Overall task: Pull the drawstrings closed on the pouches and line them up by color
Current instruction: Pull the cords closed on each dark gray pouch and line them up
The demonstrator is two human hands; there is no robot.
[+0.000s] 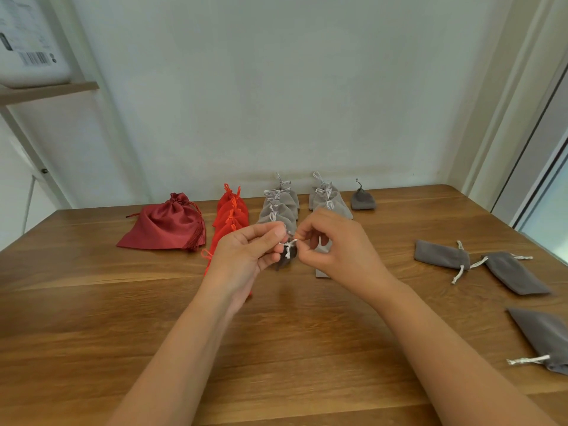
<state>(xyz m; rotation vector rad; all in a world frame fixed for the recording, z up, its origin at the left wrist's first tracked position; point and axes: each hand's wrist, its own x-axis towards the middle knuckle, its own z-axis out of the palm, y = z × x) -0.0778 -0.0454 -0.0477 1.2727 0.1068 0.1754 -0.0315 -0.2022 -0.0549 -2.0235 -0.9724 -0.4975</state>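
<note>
Grey pouch (285, 256) hangs mid-frame; our left hand (242, 250) and right hand (335, 244) pinch its white cords (290, 243); uneven pulling could slip a cord free.

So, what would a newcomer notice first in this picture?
Probably the two hands at the centre: the left hand and the right hand pinch the white drawstring of a small dark grey pouch above the wooden table. Behind them lie rows of orange-red pouches and light grey pouches; a big dark red pouch lies far left.
</note>
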